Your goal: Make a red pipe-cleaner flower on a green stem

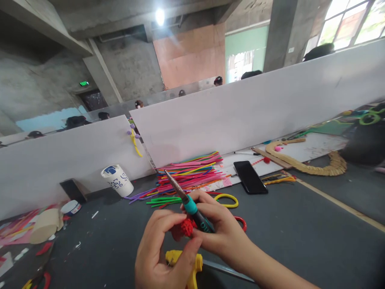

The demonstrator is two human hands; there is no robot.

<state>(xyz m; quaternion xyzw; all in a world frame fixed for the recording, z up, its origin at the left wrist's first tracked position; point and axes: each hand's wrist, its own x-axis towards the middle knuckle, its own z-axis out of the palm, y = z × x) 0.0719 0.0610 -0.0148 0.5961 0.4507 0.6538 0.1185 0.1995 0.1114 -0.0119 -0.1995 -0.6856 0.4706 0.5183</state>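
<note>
Between the thumb and fingers of my left hand (164, 245) is a small red bumpy ball-shaped piece (187, 227). My right hand (216, 224) grips the black and teal handle of a soldering-iron-like tool (190, 205), its metal tip pointing up and to the left. The fingertips of my right hand are close to the red piece; whether they touch it is hard to tell. Below my hands is a yellow tool (197, 263), partly hidden by my left hand. Behind them lies a pile of coloured fuzzy sticks (192, 172).
A black phone (250, 177) lies right of the sticks, near yellow-handled scissors (227, 200). A white cup (117, 180), a second phone (73, 190) and a round tub (71, 208) stand left. White partitions (240, 108) cross behind, with several people's heads beyond.
</note>
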